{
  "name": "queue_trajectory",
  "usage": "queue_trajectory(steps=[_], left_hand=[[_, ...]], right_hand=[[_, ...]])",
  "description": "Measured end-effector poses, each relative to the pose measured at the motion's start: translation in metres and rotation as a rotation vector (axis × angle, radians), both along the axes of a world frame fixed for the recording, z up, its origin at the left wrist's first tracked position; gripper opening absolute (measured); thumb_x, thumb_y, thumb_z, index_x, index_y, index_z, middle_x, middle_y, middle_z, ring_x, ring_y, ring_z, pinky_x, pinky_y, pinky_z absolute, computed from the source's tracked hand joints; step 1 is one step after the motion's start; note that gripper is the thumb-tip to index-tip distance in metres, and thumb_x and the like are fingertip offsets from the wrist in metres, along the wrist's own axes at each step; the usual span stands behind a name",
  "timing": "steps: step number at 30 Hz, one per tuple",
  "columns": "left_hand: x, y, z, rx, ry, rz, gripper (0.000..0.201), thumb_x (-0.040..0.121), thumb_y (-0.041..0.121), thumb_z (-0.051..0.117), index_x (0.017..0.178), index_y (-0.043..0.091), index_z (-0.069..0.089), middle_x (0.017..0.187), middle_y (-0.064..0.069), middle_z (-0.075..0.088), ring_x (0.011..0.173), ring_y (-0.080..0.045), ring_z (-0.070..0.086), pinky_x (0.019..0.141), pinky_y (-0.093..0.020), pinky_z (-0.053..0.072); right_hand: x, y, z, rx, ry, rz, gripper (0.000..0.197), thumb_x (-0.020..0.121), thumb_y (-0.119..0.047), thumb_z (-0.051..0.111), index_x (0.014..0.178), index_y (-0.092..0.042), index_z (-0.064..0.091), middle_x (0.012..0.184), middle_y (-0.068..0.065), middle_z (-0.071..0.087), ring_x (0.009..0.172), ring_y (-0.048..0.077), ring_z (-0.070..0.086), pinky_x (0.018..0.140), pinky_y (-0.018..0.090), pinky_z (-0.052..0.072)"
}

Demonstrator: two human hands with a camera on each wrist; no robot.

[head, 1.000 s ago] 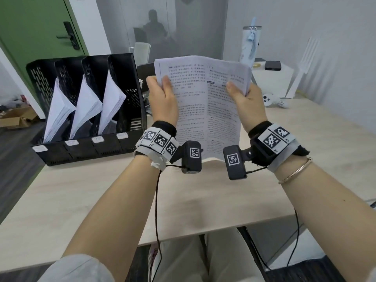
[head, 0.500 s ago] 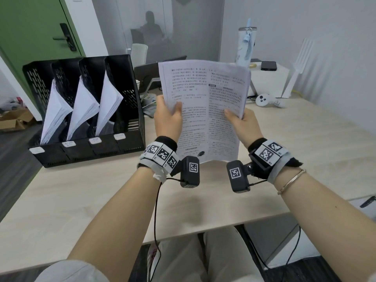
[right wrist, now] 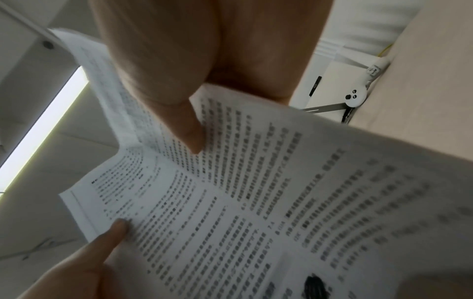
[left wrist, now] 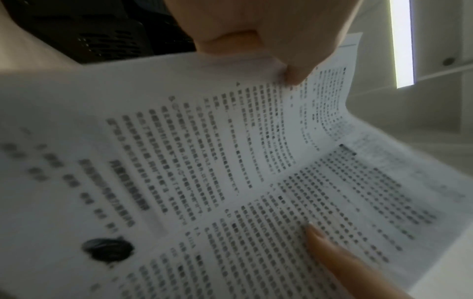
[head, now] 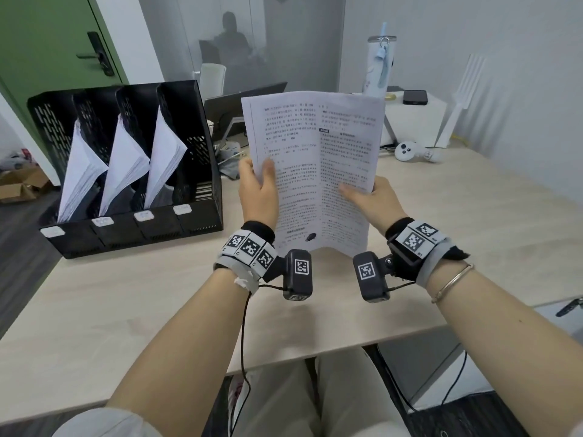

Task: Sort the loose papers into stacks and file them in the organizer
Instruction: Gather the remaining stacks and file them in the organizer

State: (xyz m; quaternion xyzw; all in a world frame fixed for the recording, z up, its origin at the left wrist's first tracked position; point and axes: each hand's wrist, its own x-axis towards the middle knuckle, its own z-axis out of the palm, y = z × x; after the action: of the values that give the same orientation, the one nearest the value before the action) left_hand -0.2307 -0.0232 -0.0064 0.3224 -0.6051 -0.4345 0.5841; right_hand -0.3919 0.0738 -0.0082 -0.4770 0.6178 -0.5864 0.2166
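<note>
Organizer [head: 202,216] far left on table [head: 126,304], three slots filled, rightmost free, so we judge it next target. Left hand [head: 258,190] pinches papers [head: 315,171] at left edge, right hand [head: 372,197] pinches right edge; we hold them upright above table, likely squaring stack.

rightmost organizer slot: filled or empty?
Empty. The organizer holds paper stacks in its three left slots; the rightmost shows only bare black walls.

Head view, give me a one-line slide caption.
Both hands, left hand and right hand, hold printed papers upright beside a black organizer.
</note>
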Motion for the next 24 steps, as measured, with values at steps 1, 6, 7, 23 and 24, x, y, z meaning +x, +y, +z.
queue_trajectory(steps=[1,6,7,23,24], left_hand=[[0.000,-0.001,-0.003,0.020,-0.021,-0.021,0.019,0.097,0.032,0.048,0.108,0.017,0.046,0.109,0.001,0.064,0.098,-0.011,0.063,0.084,-0.030,0.054],[0.003,-0.003,-0.011,0.104,-0.049,-0.026,0.032,0.091,0.030,0.060,0.116,0.010,0.055,0.116,-0.002,0.064,0.105,-0.016,0.062,0.092,-0.041,0.053],[0.003,-0.002,-0.011,0.084,-0.071,-0.024,0.033,0.091,0.028,0.061,0.117,0.009,0.056,0.116,-0.001,0.064,0.105,-0.016,0.062,0.091,-0.039,0.053],[-0.002,-0.005,-0.021,0.023,-0.098,0.036,0.024,0.090,0.026,0.061,0.108,0.012,0.057,0.102,0.002,0.064,0.092,-0.010,0.061,0.070,-0.015,0.048],[-0.002,-0.006,-0.022,0.035,-0.082,0.041,0.023,0.090,0.029,0.062,0.106,0.013,0.057,0.100,0.004,0.064,0.090,-0.009,0.062,0.070,-0.017,0.049]], right_hand=[[-0.001,0.000,-0.001,0.018,0.021,0.016,0.021,0.091,-0.010,0.059,0.111,-0.010,0.065,0.103,0.000,0.065,0.087,0.005,0.062,0.072,0.014,0.050],[-0.006,0.002,-0.005,0.045,0.048,0.025,0.015,0.091,-0.008,0.059,0.103,-0.016,0.064,0.100,0.003,0.064,0.082,-0.001,0.059,0.072,0.015,0.050],[-0.007,0.003,-0.004,0.038,0.043,0.012,0.013,0.091,-0.009,0.059,0.102,-0.014,0.064,0.099,0.003,0.064,0.081,-0.001,0.059,0.070,0.014,0.050],[0.002,0.002,-0.010,0.157,0.114,0.017,0.020,0.092,-0.016,0.059,0.106,-0.004,0.066,0.104,0.007,0.066,0.089,0.013,0.060,0.074,0.022,0.048],[0.001,0.002,-0.010,0.149,0.120,0.020,0.018,0.092,-0.015,0.058,0.105,-0.006,0.066,0.101,0.004,0.065,0.087,0.010,0.060,0.072,0.020,0.047]])
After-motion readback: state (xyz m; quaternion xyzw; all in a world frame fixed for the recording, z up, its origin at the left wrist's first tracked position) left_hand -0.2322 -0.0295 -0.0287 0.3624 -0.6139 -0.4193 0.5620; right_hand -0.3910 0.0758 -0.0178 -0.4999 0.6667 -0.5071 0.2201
